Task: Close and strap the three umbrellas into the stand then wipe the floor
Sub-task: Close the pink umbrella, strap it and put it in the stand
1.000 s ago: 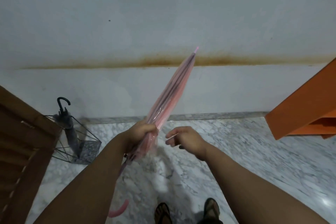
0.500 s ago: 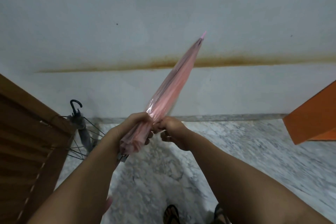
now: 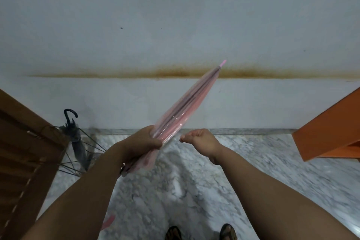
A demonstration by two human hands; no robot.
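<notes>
A closed, translucent pink umbrella (image 3: 187, 107) points up and to the right, its tip against the white wall. My left hand (image 3: 140, 142) grips its folded canopy near the lower end; its curved pink handle (image 3: 109, 220) shows below my left forearm. My right hand (image 3: 200, 139) hovers just right of the canopy, curled into a fist with thumb and forefinger pinched together; I see nothing in it. At the left, a closed grey umbrella (image 3: 77, 142) with a black hook handle stands in the black wire stand (image 3: 93, 144).
A brown louvered wooden door (image 3: 23, 152) fills the left edge beside the stand. An orange piece of furniture (image 3: 331, 128) juts in at the right. The marble floor (image 3: 194, 185) spreads below, with my sandalled feet (image 3: 173, 234) at the bottom.
My right hand came in to meet my left hand on the canopy, then pulled back to the right as a fist. The umbrella's tip rose, then dropped again.
</notes>
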